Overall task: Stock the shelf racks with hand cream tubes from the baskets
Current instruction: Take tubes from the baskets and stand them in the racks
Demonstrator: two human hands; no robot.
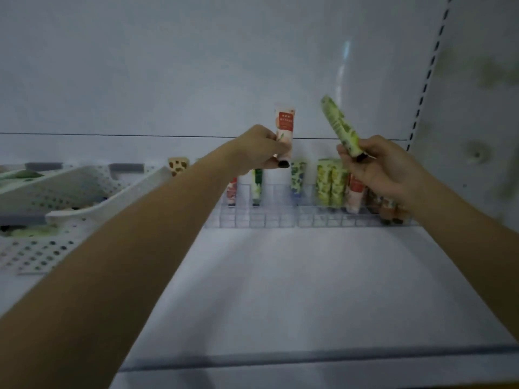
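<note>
White shelf [295, 290] fills most of your view, bare at the front, with two perforated white baskets [84, 189] on its left and a clear rack [280, 217] of small compartments along the back wall. Several tubes already stand cap-down in the rack, mostly on its right half; many front cells look free. Your left hand [261, 153] has its fingers [280, 161] clamped low on a peach tube [284, 127], held upright, cap down, just above the rack's left half. Your right hand [387, 172] is closed round the cap end of a green tube [339, 124], which leans up and left, over the green tubes already racked. To seat them well, I'd lower the peach tube straight down, cap first, into an open cell beside matching stock. Then tip the green tube vertical before dropping it, so it doesn't knock its neighbours. Both tubes sit pinched at the bottom, bodies sticking up clear of the fingers. Frame is blurry; exact cells are hard to tell.
</note>
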